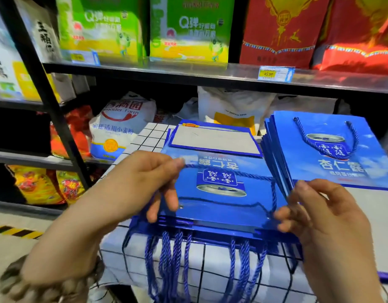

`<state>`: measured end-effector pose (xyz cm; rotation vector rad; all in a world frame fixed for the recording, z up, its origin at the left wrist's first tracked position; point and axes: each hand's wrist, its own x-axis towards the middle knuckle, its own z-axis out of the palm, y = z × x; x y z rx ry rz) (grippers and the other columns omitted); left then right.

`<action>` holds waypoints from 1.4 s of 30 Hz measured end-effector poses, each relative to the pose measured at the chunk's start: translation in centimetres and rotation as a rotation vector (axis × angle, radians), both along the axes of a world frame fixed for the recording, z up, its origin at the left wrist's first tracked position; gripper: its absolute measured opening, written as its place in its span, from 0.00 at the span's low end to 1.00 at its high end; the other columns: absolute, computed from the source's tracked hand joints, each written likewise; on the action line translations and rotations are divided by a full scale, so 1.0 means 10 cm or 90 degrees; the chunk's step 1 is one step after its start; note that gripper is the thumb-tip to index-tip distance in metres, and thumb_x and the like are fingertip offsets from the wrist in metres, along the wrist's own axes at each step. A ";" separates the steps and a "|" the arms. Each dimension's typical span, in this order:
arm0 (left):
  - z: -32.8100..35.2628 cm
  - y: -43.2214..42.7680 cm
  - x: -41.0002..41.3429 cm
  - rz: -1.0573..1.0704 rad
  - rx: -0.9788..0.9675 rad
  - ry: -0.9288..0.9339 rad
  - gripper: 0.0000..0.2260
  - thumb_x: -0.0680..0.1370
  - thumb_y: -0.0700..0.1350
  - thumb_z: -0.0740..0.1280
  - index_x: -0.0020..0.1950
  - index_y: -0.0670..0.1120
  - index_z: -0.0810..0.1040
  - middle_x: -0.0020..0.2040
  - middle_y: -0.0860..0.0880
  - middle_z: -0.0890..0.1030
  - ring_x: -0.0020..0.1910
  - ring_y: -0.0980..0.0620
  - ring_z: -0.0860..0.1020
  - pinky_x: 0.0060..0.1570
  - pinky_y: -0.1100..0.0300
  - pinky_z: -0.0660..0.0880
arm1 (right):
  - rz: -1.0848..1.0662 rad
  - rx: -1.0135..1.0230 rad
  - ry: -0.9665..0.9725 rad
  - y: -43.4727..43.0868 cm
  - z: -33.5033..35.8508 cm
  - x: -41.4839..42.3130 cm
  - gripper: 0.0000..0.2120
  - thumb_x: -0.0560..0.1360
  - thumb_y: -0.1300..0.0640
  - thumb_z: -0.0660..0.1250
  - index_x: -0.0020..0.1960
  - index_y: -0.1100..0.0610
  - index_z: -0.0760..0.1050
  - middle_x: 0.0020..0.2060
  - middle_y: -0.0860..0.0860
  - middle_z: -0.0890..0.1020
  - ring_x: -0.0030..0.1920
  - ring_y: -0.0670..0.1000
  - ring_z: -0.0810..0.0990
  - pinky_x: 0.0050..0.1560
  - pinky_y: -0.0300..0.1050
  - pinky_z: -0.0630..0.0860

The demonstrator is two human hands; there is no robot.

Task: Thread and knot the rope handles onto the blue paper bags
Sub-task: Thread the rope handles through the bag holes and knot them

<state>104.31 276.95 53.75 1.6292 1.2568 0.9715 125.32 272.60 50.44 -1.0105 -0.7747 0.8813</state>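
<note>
A flat blue paper bag (221, 204) tops a stack on the checked cloth in front of me. A blue rope handle (249, 176) runs across its face from my left hand (149, 178), which pinches one end between thumb and forefinger, round to the bag's near right corner. There my right hand (315, 211) pinches the other end at the bag's edge. A small hole (181, 207) shows near the bag's near left corner. Several rope handles (171, 263) from lower bags hang over the table's front.
A second pile of blue bags (333, 156) with a handle fitted lies to the right. A white-and-black checked cloth (149, 136) covers the table. Black metal shelves (188, 73) behind hold green boxes, red bags and flour sacks. Floor with a hazard stripe (13, 230) lies left.
</note>
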 end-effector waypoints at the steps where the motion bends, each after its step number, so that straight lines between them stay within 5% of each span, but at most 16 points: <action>1: 0.01 0.03 0.01 0.013 -0.007 -0.024 0.15 0.72 0.53 0.59 0.33 0.43 0.69 0.22 0.45 0.76 0.13 0.54 0.64 0.21 0.67 0.56 | -0.019 0.009 -0.076 -0.02 -0.01 -0.03 0.09 0.71 0.64 0.68 0.35 0.54 0.73 0.22 0.49 0.74 0.20 0.46 0.71 0.20 0.33 0.67; 4: 0.03 0.09 0.08 0.032 -0.009 -0.059 0.13 0.78 0.48 0.58 0.37 0.43 0.70 0.22 0.46 0.75 0.15 0.54 0.69 0.21 0.66 0.58 | 0.142 0.020 -0.300 -0.04 0.03 -0.30 0.05 0.64 0.50 0.74 0.33 0.50 0.79 0.21 0.45 0.75 0.22 0.41 0.69 0.25 0.30 0.66; 7: 0.08 0.10 0.18 -0.013 -0.020 -0.098 0.11 0.79 0.46 0.58 0.37 0.43 0.70 0.23 0.46 0.77 0.18 0.54 0.73 0.18 0.69 0.63 | 0.298 0.003 -0.456 0.03 -0.01 -0.55 0.12 0.60 0.36 0.65 0.35 0.42 0.79 0.23 0.45 0.74 0.25 0.40 0.68 0.28 0.34 0.65; 10: 0.11 0.08 0.27 -0.045 -0.011 -0.137 0.12 0.79 0.44 0.59 0.36 0.43 0.70 0.24 0.46 0.77 0.20 0.53 0.74 0.19 0.68 0.66 | 0.317 -0.042 -0.414 0.14 0.05 -0.68 0.10 0.66 0.47 0.71 0.28 0.46 0.77 0.21 0.45 0.75 0.21 0.41 0.67 0.26 0.32 0.64; 13: 0.13 0.07 0.29 -0.043 0.017 -0.144 0.12 0.78 0.43 0.60 0.36 0.42 0.71 0.26 0.48 0.78 0.23 0.54 0.76 0.22 0.67 0.70 | 0.314 -0.062 -0.331 0.22 0.07 -0.67 0.08 0.69 0.59 0.69 0.31 0.57 0.76 0.24 0.52 0.80 0.18 0.47 0.70 0.20 0.34 0.65; 17: 0.05 0.10 0.20 0.047 0.147 0.011 0.12 0.77 0.44 0.64 0.35 0.42 0.76 0.30 0.49 0.79 0.29 0.57 0.77 0.29 0.66 0.72 | 0.341 -0.079 -0.319 0.26 0.09 -0.56 0.06 0.73 0.61 0.66 0.45 0.50 0.73 0.29 0.52 0.83 0.22 0.48 0.75 0.22 0.36 0.68; 21: -0.03 0.10 0.15 0.089 0.264 0.106 0.11 0.73 0.53 0.66 0.38 0.47 0.81 0.34 0.47 0.81 0.35 0.54 0.78 0.35 0.64 0.73 | 0.292 -0.027 -0.520 0.37 0.10 -0.47 0.09 0.69 0.55 0.70 0.30 0.51 0.75 0.28 0.46 0.80 0.27 0.40 0.76 0.33 0.34 0.69; 23: -0.05 0.06 0.03 0.108 0.304 0.169 0.12 0.71 0.57 0.62 0.42 0.52 0.81 0.38 0.55 0.81 0.40 0.58 0.77 0.41 0.64 0.72 | 0.239 -0.014 -0.565 0.41 0.11 -0.45 0.07 0.65 0.53 0.73 0.30 0.48 0.78 0.29 0.47 0.80 0.27 0.41 0.73 0.33 0.34 0.68; 27: -0.24 -0.09 -0.20 0.035 0.204 0.552 0.23 0.69 0.67 0.55 0.56 0.58 0.78 0.57 0.59 0.78 0.57 0.59 0.74 0.55 0.56 0.71 | 0.285 -0.057 -0.482 0.47 0.11 -0.44 0.05 0.66 0.60 0.73 0.34 0.52 0.80 0.25 0.48 0.80 0.25 0.41 0.73 0.27 0.32 0.71; 31: -0.38 -0.22 -0.26 -0.012 0.125 0.553 0.30 0.66 0.72 0.56 0.65 0.61 0.71 0.70 0.62 0.66 0.69 0.63 0.63 0.67 0.61 0.63 | 0.376 -0.072 -0.544 0.48 0.04 -0.50 0.14 0.70 0.64 0.70 0.32 0.47 0.78 0.35 0.49 0.83 0.27 0.42 0.77 0.30 0.32 0.75; 33: -0.39 -0.27 -0.27 0.003 0.177 0.546 0.31 0.64 0.76 0.54 0.60 0.62 0.76 0.66 0.61 0.72 0.65 0.63 0.69 0.62 0.57 0.70 | 0.400 -0.064 -0.540 0.47 0.02 -0.54 0.16 0.69 0.66 0.70 0.31 0.46 0.77 0.34 0.47 0.84 0.29 0.42 0.79 0.33 0.33 0.76; 35: -0.44 -0.25 -0.27 -0.008 0.320 0.548 0.28 0.68 0.72 0.51 0.48 0.58 0.83 0.53 0.56 0.82 0.52 0.56 0.81 0.43 0.50 0.80 | 0.408 -0.054 -0.522 0.46 0.00 -0.58 0.15 0.67 0.67 0.72 0.33 0.47 0.79 0.32 0.49 0.84 0.33 0.47 0.82 0.40 0.38 0.79; 37: -0.52 -0.24 -0.29 -0.013 0.407 0.535 0.30 0.74 0.67 0.47 0.41 0.53 0.84 0.43 0.52 0.85 0.40 0.49 0.84 0.29 0.50 0.80 | 0.412 -0.049 -0.488 0.45 0.00 -0.60 0.14 0.65 0.67 0.73 0.35 0.48 0.79 0.31 0.50 0.83 0.34 0.50 0.83 0.42 0.42 0.80; 42: -0.58 -0.24 -0.28 0.004 0.436 0.480 0.30 0.76 0.64 0.46 0.40 0.51 0.84 0.42 0.51 0.85 0.42 0.48 0.84 0.30 0.50 0.80 | 0.435 -0.057 -0.455 0.46 0.00 -0.60 0.13 0.66 0.69 0.72 0.36 0.51 0.78 0.27 0.50 0.81 0.31 0.47 0.82 0.37 0.39 0.80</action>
